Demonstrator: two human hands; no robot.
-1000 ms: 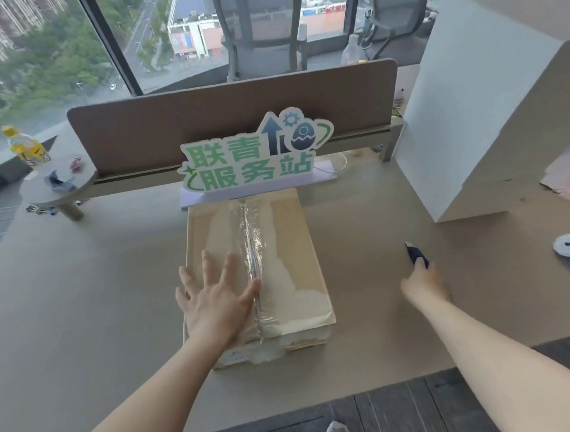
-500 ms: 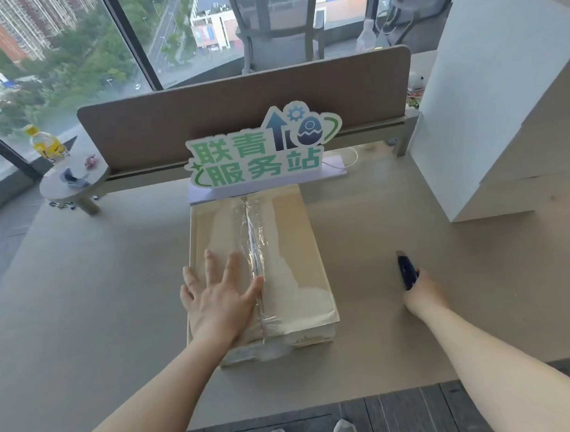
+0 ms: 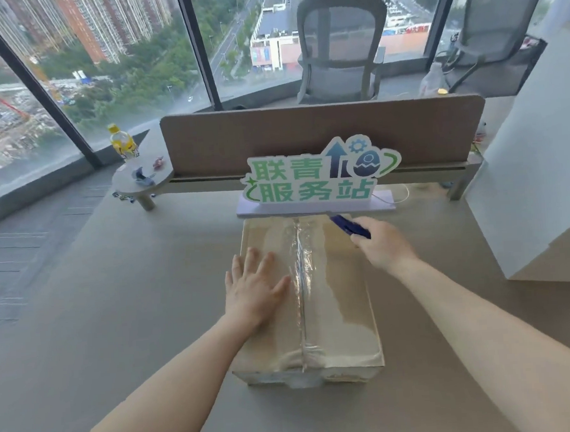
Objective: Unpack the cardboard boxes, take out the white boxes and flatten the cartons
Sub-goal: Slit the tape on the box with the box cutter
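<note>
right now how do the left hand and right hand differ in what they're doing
The left hand lies flat with fingers spread on the cardboard box, left of the taped seam; the right hand is curled around a blue cutter. The left holds nothing; the right holds the tool near the box's far end. Both are over the same sealed box.

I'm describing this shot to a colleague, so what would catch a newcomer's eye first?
Probably the green and white sign standing mid-desk. Just in front of it lies a taped cardboard carton, with the left hand pressed flat on it and the right hand holding a dark blue cutter at its far end.
</note>
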